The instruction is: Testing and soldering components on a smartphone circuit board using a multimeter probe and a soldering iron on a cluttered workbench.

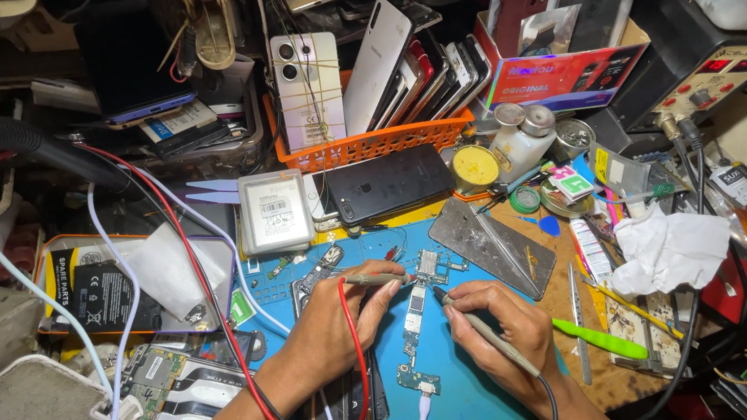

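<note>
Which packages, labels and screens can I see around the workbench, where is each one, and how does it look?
Box: back right, flat, red and blue with a pale band.
Battery: behind the blue mat, white rectangle with a barcode label.
Pouch: far left, black with a yellow strip.
Power supply display: far right, small red digits on a beige panel.
Sticker pad: right of the yellow tin, small, green and pink.

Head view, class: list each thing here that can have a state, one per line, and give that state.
Left hand: holds red-wired probe, tip on circuit board.
Right hand: holds black-wired probe, tip on the board.
Circuit board: bare, flat on blue mat, white cable plugged in below.
Black phone: face down.
Power supply: on, red display lit.
Orange basket: full of upright phones.
</note>
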